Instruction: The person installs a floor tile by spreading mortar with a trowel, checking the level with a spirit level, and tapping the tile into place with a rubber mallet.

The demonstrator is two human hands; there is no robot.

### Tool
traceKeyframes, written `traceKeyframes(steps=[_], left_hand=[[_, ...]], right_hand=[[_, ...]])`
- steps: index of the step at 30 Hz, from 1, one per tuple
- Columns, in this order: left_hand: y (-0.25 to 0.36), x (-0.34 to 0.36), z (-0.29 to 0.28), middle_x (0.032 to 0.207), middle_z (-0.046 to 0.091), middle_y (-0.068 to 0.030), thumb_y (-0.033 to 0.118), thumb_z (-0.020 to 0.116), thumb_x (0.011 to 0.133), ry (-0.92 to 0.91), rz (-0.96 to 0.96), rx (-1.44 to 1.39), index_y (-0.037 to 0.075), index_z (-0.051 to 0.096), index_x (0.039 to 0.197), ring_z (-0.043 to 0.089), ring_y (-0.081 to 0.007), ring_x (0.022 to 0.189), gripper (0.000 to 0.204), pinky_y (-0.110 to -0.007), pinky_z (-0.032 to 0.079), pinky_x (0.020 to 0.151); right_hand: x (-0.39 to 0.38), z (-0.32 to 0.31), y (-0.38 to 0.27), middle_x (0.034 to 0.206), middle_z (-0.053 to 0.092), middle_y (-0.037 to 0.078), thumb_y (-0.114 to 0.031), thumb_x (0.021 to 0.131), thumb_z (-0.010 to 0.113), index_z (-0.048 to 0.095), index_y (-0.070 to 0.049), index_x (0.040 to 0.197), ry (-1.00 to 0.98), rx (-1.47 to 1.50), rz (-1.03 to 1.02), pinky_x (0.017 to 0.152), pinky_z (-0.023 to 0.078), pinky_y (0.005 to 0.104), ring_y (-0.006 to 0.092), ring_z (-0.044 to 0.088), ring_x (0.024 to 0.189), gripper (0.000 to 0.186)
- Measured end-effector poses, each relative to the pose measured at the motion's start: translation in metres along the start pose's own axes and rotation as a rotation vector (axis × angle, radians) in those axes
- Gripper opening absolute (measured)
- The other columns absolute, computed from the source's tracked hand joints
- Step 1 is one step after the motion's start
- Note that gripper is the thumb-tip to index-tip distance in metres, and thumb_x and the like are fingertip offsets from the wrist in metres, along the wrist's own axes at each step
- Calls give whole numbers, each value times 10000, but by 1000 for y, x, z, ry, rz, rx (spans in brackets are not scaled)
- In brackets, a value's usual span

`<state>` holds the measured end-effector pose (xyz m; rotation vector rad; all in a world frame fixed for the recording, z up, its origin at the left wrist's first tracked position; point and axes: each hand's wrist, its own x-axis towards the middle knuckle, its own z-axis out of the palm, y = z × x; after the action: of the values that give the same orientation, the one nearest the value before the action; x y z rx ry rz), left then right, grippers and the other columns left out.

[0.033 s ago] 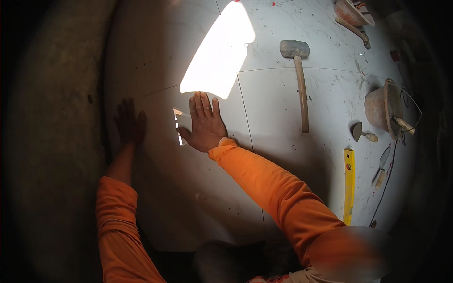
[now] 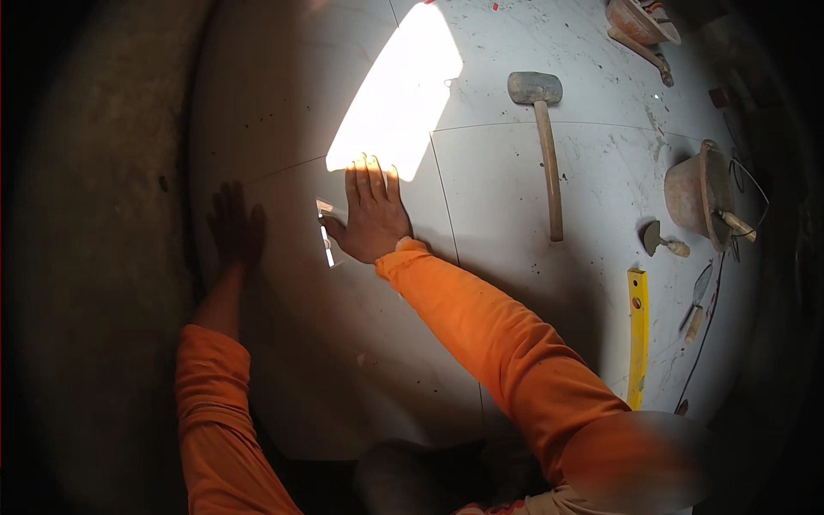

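Observation:
Both hands rest palm-down on large pale, faintly veined tiles (image 2: 481, 172). My left hand (image 2: 234, 225) is in shadow near the tiles' left edge, fingers spread flat, holding nothing. Farther right, my right hand (image 2: 371, 206) lies flat and open, its fingertips in the lower edge of a bright patch of light and its thumb over a small reflective strip of light. Thin joint lines run between the tiles around it. To the right of that hand lies a mallet (image 2: 545, 154) with a grey head and wooden handle, touched by neither hand.
A bucket (image 2: 687, 193) with a wooden-handled tool sits at right, beside a small trowel (image 2: 665, 245), a longer trowel (image 2: 697, 305) and a yellow spirit level (image 2: 637, 343). Another container (image 2: 639, 21) with tools is at top right. Rough darker floor (image 2: 103, 257) borders the tiles on the left.
My right hand has slid slightly up, away from me, so its fingertips now reach a little farther into the bright patch. My left hand has barely moved.

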<state>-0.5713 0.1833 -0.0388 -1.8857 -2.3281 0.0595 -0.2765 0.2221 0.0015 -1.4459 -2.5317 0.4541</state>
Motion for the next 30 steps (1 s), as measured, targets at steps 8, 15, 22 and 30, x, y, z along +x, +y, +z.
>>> traceKeyframes(steps=[8,15,22,30], left_hand=[[2,2,4,1607,221,-177,420,471,986,-12,-12,3,121,233,1553,197,-380,1483,684,-572,144,1180],[3,5,2,1600,240,-180,420,476,979,-8,-17,-1,120,238,1552,213,-385,1475,689,-569,145,1181],[-2,2,7,1602,237,-178,437,464,981,40,0,-4,123,238,1553,218,-390,1472,690,-570,159,1177],[2,2,4,1608,218,-178,450,445,990,34,-16,-22,112,231,1555,207,-385,1477,692,-562,153,1180]], right_hand=[[62,-5,38,1602,184,217,-621,951,372,186,49,1524,95,-11,65,1215,60,484,335,102,1504,900],[36,-13,67,1602,195,204,-610,939,417,214,64,1512,148,-13,119,1221,56,466,325,109,1500,907],[15,-27,91,1609,170,202,-620,948,397,147,80,1520,88,-55,245,1232,49,431,292,83,1512,938],[11,-32,102,1620,146,185,-602,965,339,132,58,1532,69,-121,288,1232,42,443,285,69,1517,895]])
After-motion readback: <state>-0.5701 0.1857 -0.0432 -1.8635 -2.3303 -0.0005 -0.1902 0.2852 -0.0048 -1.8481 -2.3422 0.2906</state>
